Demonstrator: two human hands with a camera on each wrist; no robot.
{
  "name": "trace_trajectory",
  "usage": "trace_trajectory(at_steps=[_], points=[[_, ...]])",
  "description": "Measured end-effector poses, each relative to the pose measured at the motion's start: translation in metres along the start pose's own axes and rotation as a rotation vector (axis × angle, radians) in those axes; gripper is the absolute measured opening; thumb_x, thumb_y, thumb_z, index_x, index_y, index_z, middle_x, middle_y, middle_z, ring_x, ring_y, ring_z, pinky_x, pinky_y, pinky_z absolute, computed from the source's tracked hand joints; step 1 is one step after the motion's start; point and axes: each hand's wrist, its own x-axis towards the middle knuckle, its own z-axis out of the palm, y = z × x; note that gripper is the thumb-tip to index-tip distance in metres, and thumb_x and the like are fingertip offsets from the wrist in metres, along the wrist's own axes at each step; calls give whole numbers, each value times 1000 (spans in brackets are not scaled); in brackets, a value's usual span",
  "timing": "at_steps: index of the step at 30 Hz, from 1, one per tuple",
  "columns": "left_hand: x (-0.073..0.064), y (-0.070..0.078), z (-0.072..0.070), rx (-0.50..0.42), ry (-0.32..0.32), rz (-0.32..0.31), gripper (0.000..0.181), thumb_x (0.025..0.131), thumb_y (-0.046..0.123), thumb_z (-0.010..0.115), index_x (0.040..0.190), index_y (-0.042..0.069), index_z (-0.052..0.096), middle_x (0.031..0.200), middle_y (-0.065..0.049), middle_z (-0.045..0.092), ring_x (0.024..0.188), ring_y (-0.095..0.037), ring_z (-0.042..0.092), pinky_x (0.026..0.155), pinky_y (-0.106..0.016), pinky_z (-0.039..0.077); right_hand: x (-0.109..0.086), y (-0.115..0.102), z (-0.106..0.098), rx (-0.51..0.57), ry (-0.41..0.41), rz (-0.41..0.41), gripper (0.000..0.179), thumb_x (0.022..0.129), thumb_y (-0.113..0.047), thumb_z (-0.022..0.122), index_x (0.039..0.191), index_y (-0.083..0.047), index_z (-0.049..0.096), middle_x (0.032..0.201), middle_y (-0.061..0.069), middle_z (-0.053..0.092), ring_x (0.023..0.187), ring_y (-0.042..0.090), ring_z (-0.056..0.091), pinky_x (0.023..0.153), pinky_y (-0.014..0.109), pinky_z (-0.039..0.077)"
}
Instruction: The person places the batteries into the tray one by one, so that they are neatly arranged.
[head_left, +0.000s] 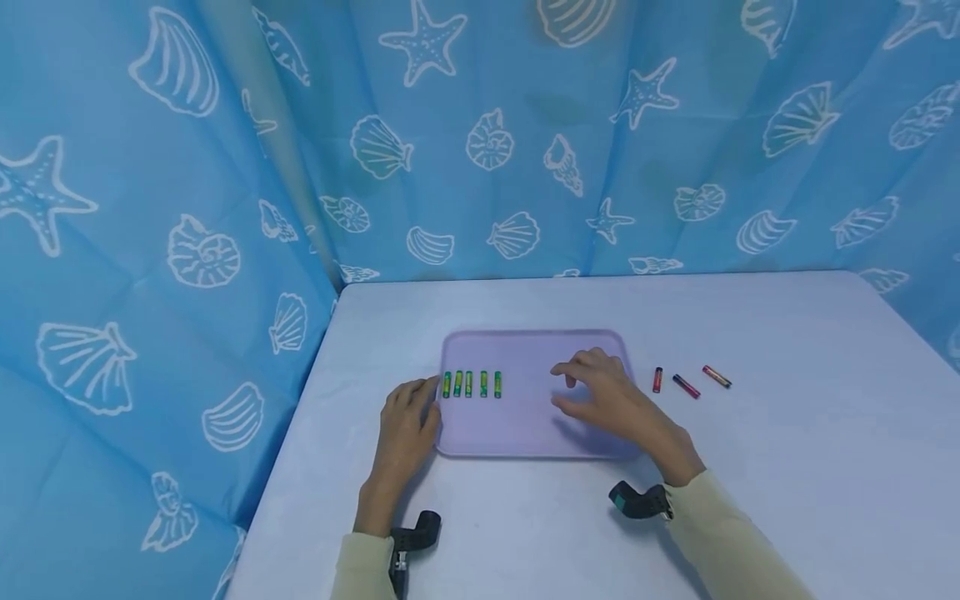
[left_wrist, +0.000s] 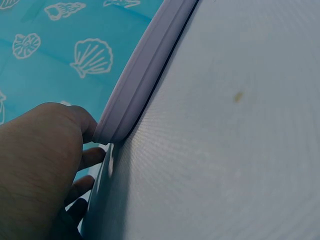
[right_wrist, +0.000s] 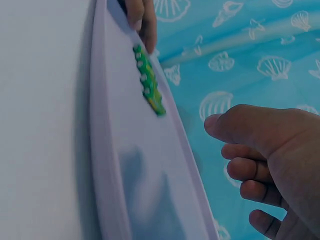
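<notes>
Several green batteries (head_left: 468,383) stand in a row, side by side, in the left part of a shallow lilac tray (head_left: 525,437). My left hand (head_left: 407,429) rests at the tray's left edge, its thumb touching the rim in the left wrist view. Over the right part of the tray hovers my right hand (head_left: 603,392), thumb and fingers apart, holding nothing. From the right wrist view, the green batteries (right_wrist: 148,80) appear bunched along the tray, with the left hand's fingers (right_wrist: 141,22) at the far end.
To the right of the tray, three red and dark batteries (head_left: 686,386) lie loose on the white table (head_left: 525,533), one with a golden part. A blue curtain (head_left: 442,150) with white shells hangs behind and at the left.
</notes>
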Motion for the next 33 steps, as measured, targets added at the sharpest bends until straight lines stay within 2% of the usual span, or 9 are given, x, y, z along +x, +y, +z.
trace_trajectory(at_steps=[9, 15, 21, 28, 33], points=[[-3, -1, -3, -5, -33, -44, 44, 102, 20, 51, 145, 12, 53, 143, -12, 51, 140, -33, 33, 118, -53, 21, -47, 32, -19, -17, 63, 48, 35, 84, -16, 81, 115, -6, 71, 90, -2, 57, 98, 21, 49, 81, 45, 39], [-2, -3, -7, -7, -44, -46, 45, 103, 21, 51, 146, 11, 52, 145, -13, 49, 141, -33, 31, 118, -53, 19, -78, 56, -29, 4, 61, 175, 36, 85, -18, 80, 118, -7, 70, 92, -2, 57, 99, 20, 48, 81, 46, 47], [-2, -5, -6, 9, -59, -70, 45, 103, 22, 49, 148, 13, 50, 147, -12, 47, 143, -32, 29, 119, -53, 18, -92, 70, -43, 2, 41, 264, 37, 85, -20, 81, 118, -8, 71, 92, -1, 56, 95, 24, 50, 80, 48, 46], [-3, -1, -4, -1, -66, -70, 46, 104, 24, 47, 149, 13, 49, 148, -11, 45, 144, -32, 27, 120, -53, 16, -101, 74, -47, 8, 1, 258, 39, 81, -21, 84, 116, -8, 71, 93, 0, 58, 96, 26, 50, 84, 53, 46], [-2, 3, -2, 1, -68, -55, 45, 104, 23, 47, 148, 13, 50, 148, -12, 46, 144, -32, 28, 120, -53, 16, -107, 74, -49, 8, -32, 302, 42, 80, -23, 85, 117, -9, 70, 97, 2, 59, 103, 30, 51, 88, 58, 46]])
